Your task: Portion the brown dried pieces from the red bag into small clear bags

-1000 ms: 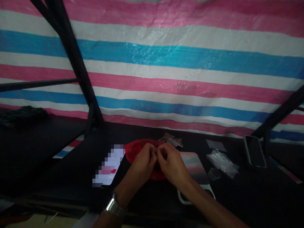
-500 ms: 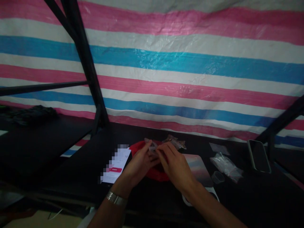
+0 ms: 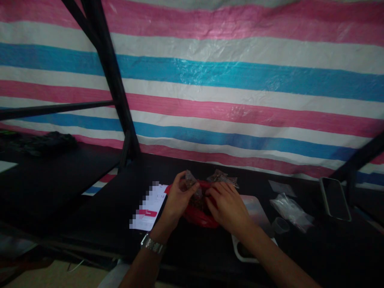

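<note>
Both hands work over the red bag [image 3: 200, 218]: left hand [image 3: 179, 199] pinches a small packet [image 3: 190, 181], right hand's [image 3: 227, 206] grip unclear.

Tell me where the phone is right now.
The phone lies at the far right of the dark table, beyond the clear plastic bags, well right of both hands.

The white card [image 3: 149, 208] bears print too blurred to read.

You sit at a makeshift work stall: a striped tarpaulin [image 3: 210, 80] backs the dark bench [image 3: 315, 256], with black frame poles [image 3: 111, 80] upper left.
</note>
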Demonstrator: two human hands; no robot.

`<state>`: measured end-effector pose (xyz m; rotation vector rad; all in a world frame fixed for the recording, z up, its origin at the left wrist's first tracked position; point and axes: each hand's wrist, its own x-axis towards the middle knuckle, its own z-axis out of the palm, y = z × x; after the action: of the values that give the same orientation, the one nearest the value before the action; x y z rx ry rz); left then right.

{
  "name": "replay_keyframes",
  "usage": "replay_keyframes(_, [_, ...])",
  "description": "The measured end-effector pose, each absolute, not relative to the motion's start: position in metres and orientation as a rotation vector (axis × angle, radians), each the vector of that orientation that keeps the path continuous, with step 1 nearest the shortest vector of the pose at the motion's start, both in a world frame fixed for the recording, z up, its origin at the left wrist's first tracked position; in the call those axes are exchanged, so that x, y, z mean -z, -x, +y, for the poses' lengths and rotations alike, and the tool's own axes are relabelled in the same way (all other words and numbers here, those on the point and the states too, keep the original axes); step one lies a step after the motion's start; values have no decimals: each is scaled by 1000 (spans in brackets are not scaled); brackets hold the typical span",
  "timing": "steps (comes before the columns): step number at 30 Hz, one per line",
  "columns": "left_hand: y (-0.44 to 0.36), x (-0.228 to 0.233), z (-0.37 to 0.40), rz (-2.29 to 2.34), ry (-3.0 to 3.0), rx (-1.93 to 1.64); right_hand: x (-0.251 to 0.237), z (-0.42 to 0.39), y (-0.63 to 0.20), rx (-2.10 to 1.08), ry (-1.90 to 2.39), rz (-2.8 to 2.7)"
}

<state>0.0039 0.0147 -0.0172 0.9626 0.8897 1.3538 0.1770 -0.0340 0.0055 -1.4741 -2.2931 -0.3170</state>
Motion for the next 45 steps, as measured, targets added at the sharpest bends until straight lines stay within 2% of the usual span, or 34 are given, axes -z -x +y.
replay_keyframes(12, [-19, 17, 11, 825, -1255, -1301, -13, -33, -203, 320, 1630, -2230])
replay_keyframes(21, [-18, 11, 9, 825, -1334, -1202, -15, -34, -208, 116, 1575, -2085])
replay_keyframes(30, [-21, 10, 10, 760, -1372, -1120, -23, -40, -214, 61, 1609, -2069])
replay_keyframes(39, [-28, 22, 6, 918, -1577, -1142, -34, -48, -194, -88, 1463, -1903])
replay_keyframes(45, [-24, 26, 7, 1003, -1795, -1128, -28, -39, -188, -42, 1520, -1824])
